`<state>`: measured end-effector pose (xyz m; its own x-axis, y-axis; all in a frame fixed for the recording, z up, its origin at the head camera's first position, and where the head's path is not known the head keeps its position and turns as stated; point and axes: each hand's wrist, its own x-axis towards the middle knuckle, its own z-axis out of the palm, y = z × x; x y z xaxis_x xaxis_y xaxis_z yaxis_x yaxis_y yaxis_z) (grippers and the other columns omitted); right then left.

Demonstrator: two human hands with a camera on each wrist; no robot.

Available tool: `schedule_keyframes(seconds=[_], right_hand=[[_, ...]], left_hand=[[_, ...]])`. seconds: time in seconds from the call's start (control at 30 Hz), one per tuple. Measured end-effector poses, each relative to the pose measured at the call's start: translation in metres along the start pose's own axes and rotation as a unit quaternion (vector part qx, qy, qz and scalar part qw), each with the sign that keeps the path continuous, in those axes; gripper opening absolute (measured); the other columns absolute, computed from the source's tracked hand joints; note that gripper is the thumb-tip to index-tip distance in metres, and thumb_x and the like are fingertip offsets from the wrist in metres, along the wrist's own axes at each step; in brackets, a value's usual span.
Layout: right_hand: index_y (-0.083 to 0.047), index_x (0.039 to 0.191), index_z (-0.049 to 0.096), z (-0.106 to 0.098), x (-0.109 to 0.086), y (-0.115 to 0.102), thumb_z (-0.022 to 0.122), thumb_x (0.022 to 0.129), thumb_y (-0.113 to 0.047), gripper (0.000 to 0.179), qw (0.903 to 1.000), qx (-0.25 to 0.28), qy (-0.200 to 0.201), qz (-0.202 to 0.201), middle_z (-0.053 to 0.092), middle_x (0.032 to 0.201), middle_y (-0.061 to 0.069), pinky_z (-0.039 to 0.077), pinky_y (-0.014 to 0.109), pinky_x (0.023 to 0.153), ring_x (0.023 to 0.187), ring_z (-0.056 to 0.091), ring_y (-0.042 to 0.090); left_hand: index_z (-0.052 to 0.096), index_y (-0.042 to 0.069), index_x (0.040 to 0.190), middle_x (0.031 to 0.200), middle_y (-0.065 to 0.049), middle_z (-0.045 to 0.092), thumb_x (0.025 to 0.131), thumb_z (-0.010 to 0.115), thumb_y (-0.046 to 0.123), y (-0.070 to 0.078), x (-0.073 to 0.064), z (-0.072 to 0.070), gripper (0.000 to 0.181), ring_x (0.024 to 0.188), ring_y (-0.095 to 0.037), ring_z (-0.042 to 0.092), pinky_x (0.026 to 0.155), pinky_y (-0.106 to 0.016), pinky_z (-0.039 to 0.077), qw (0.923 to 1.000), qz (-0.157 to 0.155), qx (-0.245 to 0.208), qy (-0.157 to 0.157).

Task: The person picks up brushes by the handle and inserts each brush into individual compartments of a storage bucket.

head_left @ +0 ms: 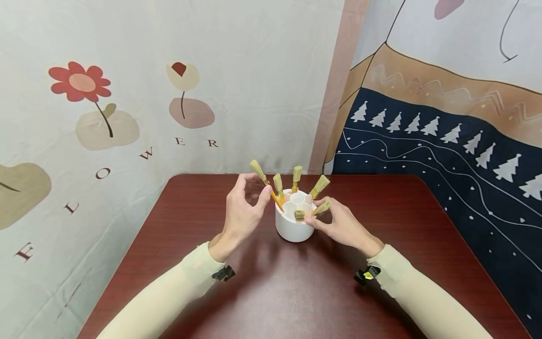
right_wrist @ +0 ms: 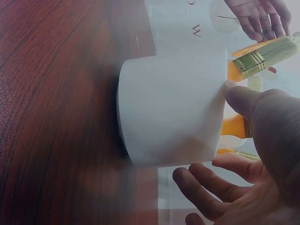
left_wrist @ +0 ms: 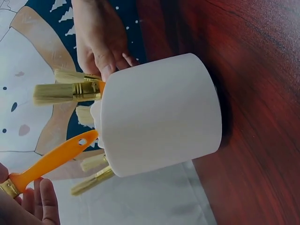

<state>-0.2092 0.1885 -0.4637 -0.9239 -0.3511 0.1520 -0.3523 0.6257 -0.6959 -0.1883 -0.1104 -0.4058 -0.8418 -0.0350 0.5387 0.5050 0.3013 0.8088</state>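
A white round holder (head_left: 295,232) with petal-like compartments stands on the table. My left hand (head_left: 245,207) pinches a paintbrush near its metal band, bristles up. In the left wrist view, its orange handle (left_wrist: 54,157) slants toward the holder, with the holed end at the rim. My right hand (head_left: 345,223) grips the holder's right side. Its thumb (right_wrist: 241,97) is at the rim and its other fingers lie along the side. Several paintbrushes stand in the holder bristles up, among them a back one (head_left: 297,175) and a front one (left_wrist: 56,93). Their lower handles are hidden inside.
The dark red wooden table (head_left: 292,292) ends just behind the holder. A pale curtain (head_left: 254,94) with flower prints hangs at the back, and a navy one (head_left: 423,155) with white trees hangs at the right.
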Motion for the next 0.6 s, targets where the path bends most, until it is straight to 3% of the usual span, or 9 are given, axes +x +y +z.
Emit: schedule_keyframes(seconds=[0.33, 0.6], right_hand=[[-0.006, 0.145, 0.067, 0.0006, -0.001, -0.0018, 0.091, 0.104, -0.039, 0.057, 1.0, -0.005, 0.002, -0.005, 0.075, 0.148, 0.015, 0.057, 0.065, 0.124, 0.142, 0.071, 0.035], [-0.006, 0.147, 0.066, -0.0001, -0.0012, -0.0027, 0.091, 0.104, -0.041, 0.06, 1.0, -0.007, 0.004, -0.003, 0.076, 0.146, 0.015, 0.057, 0.065, 0.124, 0.142, 0.072, 0.035]], left_hand=[[0.068, 0.004, 0.137, 0.124, -0.014, 0.083, 0.108, 0.083, 0.015, -0.0032, -0.0039, 0.0064, 0.034, 0.109, -0.029, 0.083, 0.092, -0.02, 0.065, 0.9996, -0.001, -0.003, -0.027], [0.069, 0.003, 0.134, 0.121, -0.013, 0.085, 0.106, 0.083, 0.009, -0.0097, -0.0064, 0.0105, 0.033, 0.107, -0.026, 0.085, 0.09, -0.022, 0.067, 0.9986, 0.0, 0.02, -0.05]])
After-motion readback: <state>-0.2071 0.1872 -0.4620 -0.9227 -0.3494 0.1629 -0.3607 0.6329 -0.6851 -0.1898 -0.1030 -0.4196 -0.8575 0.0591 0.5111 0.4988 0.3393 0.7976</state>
